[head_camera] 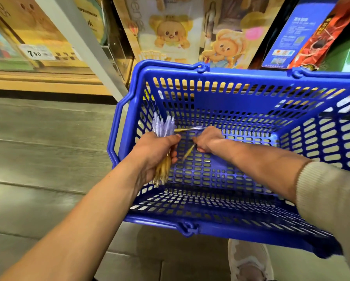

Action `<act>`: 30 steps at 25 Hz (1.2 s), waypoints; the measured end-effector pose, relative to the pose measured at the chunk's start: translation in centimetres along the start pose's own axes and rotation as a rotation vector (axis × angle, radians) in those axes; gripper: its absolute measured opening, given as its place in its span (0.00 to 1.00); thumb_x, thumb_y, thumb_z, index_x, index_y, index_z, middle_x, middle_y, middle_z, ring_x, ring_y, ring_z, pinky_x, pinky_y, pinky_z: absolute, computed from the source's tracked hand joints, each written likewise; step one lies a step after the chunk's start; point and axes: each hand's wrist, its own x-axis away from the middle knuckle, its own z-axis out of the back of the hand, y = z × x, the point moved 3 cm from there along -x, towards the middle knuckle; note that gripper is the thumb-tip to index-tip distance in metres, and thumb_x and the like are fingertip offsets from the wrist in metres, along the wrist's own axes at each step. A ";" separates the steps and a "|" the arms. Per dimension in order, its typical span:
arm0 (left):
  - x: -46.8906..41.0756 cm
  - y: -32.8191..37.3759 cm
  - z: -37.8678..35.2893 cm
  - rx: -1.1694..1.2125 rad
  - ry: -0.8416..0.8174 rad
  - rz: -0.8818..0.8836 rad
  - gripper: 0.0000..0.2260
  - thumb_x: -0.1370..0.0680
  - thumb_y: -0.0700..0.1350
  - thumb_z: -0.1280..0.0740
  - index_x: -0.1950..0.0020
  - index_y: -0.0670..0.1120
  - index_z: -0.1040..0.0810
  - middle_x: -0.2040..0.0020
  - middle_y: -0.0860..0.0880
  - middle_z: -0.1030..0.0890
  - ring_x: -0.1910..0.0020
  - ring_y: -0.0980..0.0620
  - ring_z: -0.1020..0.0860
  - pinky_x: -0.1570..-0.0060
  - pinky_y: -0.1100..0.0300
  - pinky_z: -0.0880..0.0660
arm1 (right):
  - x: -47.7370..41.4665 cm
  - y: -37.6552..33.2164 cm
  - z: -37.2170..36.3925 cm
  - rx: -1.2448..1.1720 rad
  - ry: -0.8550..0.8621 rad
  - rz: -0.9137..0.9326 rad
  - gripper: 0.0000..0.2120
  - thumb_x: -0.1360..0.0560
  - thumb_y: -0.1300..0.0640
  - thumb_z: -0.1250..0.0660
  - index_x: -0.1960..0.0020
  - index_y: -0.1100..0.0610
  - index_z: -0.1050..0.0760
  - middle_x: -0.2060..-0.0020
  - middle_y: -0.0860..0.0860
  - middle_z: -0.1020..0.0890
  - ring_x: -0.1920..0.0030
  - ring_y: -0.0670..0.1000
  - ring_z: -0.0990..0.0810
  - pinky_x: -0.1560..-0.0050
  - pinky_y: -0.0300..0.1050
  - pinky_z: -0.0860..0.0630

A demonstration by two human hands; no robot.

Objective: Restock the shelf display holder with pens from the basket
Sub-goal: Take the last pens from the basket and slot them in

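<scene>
A blue plastic basket [220, 227] sits on the floor below me. My left hand [156, 151] grips a bunch of pens [163, 126] with clear lilac caps and gold barrels, held over the basket's left side. Inside the basket, my right hand [207, 138] pinches a pen [188, 152] near the bottom. Another pen [187, 129] lies just above that hand, and whether the hand touches it is unclear. The shelf display holder is not in view.
Shelves ahead carry boxes with cartoon bear pictures [170, 35] and a blue and red box [304, 35]. A price tag [37, 52] hangs at the left on a lower shelf. Grey wood-look floor [48, 149] spreads left. My shoe [249, 260] is under the basket's near edge.
</scene>
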 end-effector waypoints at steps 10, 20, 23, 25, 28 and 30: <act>-1.8 -0.1 0.1 -0.193 0.253 -0.121 0.07 0.19 0.43 0.32 0.48 0.40 0.20 0.57 0.41 0.13 0.58 0.41 0.13 0.55 0.44 0.15 | 7.9 -2.9 1.0 -0.309 -0.372 0.517 0.05 0.22 0.55 0.31 0.52 0.54 0.17 0.57 0.50 0.12 0.55 0.49 0.13 0.50 0.45 0.16; -1.0 0.2 -0.9 -0.172 0.140 -0.088 0.09 0.19 0.46 0.31 0.48 0.40 0.18 0.55 0.40 0.14 0.59 0.43 0.15 0.55 0.45 0.17 | 7.6 -2.1 2.2 -0.647 -0.450 0.511 0.06 0.22 0.58 0.29 0.50 0.50 0.14 0.54 0.52 0.12 0.52 0.51 0.13 0.50 0.40 0.18; -0.6 0.8 -0.6 -0.185 0.123 -0.110 0.09 0.17 0.46 0.33 0.47 0.39 0.19 0.58 0.43 0.16 0.65 0.49 0.18 0.62 0.51 0.18 | 3.9 -0.2 4.0 -0.337 -0.161 0.399 0.06 0.21 0.54 0.31 0.46 0.51 0.17 0.55 0.49 0.13 0.53 0.51 0.15 0.48 0.43 0.18; -0.1 1.0 -0.7 -0.105 0.056 -0.107 0.09 0.16 0.45 0.35 0.47 0.40 0.20 0.59 0.45 0.18 0.65 0.50 0.20 0.65 0.53 0.19 | 1.9 0.9 4.3 0.150 0.002 0.410 0.13 0.21 0.51 0.31 0.38 0.52 0.22 0.51 0.50 0.14 0.52 0.51 0.17 0.45 0.45 0.21; 0.4 1.2 -0.5 -0.051 0.005 -0.095 0.07 0.16 0.45 0.36 0.48 0.43 0.22 0.60 0.46 0.21 0.65 0.50 0.22 0.61 0.52 0.21 | 0.5 1.1 2.7 0.638 0.080 0.457 0.19 0.21 0.52 0.31 0.32 0.53 0.29 0.47 0.55 0.18 0.49 0.59 0.18 0.49 0.53 0.20; 0.5 1.1 -0.2 -0.050 -0.020 -0.086 0.07 0.16 0.45 0.36 0.47 0.42 0.22 0.58 0.45 0.22 0.63 0.49 0.23 0.58 0.50 0.22 | 0.2 0.6 1.6 0.762 0.169 0.500 0.18 0.21 0.53 0.31 0.33 0.54 0.29 0.49 0.56 0.19 0.49 0.60 0.19 0.53 0.54 0.19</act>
